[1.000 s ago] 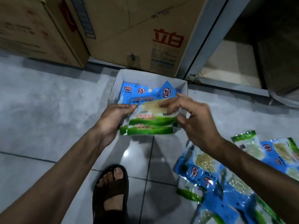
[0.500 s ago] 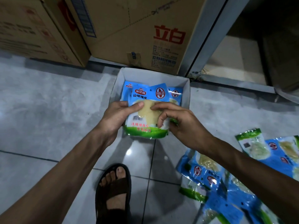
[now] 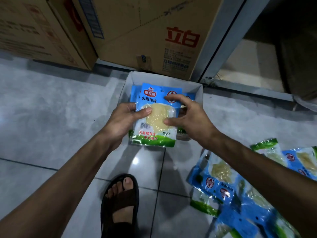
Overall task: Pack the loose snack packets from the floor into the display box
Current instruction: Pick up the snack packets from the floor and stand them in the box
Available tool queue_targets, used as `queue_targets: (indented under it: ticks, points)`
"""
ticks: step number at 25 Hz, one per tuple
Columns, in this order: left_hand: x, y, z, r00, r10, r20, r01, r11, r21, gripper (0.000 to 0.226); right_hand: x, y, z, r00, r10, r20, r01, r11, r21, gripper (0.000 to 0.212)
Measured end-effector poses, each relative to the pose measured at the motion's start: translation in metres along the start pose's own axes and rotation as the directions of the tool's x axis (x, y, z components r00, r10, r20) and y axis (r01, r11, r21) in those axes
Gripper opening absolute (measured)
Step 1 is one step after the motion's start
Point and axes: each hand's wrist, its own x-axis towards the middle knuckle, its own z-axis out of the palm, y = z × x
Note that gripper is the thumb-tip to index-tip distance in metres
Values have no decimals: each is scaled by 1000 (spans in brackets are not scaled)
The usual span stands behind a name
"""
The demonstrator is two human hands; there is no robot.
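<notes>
A white display box [image 3: 199, 95] stands on the floor tiles with blue snack packets inside. A blue, white and green snack packet [image 3: 154, 127] lies face up over the box's near end. My left hand [image 3: 123, 119] grips its left edge, thumb on the front. My right hand [image 3: 187, 114] arches over its right side, with thumb and fingertips touching the front. More loose snack packets [image 3: 228, 188] lie in a heap on the floor at the lower right.
Large cardboard cartons [image 3: 154, 31] stand right behind the box, with a grey metal door frame [image 3: 223, 40] to their right. My foot in a dark sandal [image 3: 120, 201] is on the tiles just below the hands.
The packet has turned from a sideways tilt to upright and flat over the box. My right hand has shifted from its top edge to its front.
</notes>
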Motion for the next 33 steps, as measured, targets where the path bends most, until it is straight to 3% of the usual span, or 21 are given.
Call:
queue_targets:
  ticks: [5,9,11,16,19,21,23,24,27,29,33]
  points:
    - [9,19,4,994,62,-94,-57,997,51,19,20,-27,-7,995,46,94,-56,993,103,55]
    - [30,13,-5,904,209,-373,-127,964,232,7,45,-29,-22,994,88,-63,-79,988,131,51]
    - [35,1,-17,869,238,-434,-119,952,282,8,54,-23,-32,982,141,-124,-134,989,66,51]
    - [35,-20,-30,888,120,-445,-30,978,205,22,71,17,-28,946,238,-222,-291,925,-246,50]
    - [36,-23,-33,888,126,-443,-15,970,244,22,80,40,-19,935,117,-334,-309,729,-611,43]
    - [36,-24,-34,879,137,-456,3,956,292,21,74,49,-10,939,-17,-343,-300,448,-842,41]
    - [37,-26,-34,877,138,-460,10,952,305,21,65,50,-1,960,-164,-225,-209,108,-972,55]
    - [37,-26,-34,878,133,-459,11,954,299,21,62,49,2,959,-244,-141,-139,28,-990,59]
    - [36,-25,-34,885,121,-449,10,960,279,22,64,40,6,918,-386,95,115,30,-993,59]
    - [34,-26,-34,889,130,-440,0,960,282,22,70,43,9,940,-262,218,240,56,-969,62]
    - [34,-26,-36,896,123,-426,3,959,283,23,75,54,-2,996,34,80,75,124,-989,81]
